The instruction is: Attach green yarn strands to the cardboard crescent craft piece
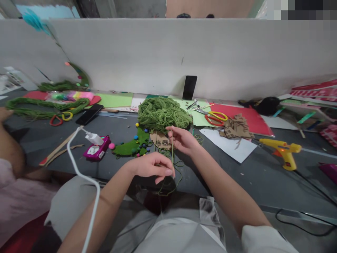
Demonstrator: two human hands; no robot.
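Observation:
A thin strand of green yarn (pixel 172 151) runs between my two hands above the table's front edge. My right hand (pixel 183 140) pinches its upper end between thumb and fingers. Lower down, the fingers of my left hand (pixel 154 165) close on the strand, and loose yarn loops hang below them. Just behind my hands lies a big heap of green yarn (pixel 163 112). Left of it is a green crescent-shaped piece (pixel 129 147) with coloured pompoms along its edge. A piece of printed brown cardboard (pixel 159 140) lies partly hidden between the heap and my hands.
A yellow glue gun (pixel 281 149) and scissors (pixel 217 117) are at the right. A phone (pixel 189 88) leans on the partition. Another phone (pixel 89 114) and a purple power socket (pixel 97 149) with a white cable lie left. Another person's arm (pixel 10 147) is at far left.

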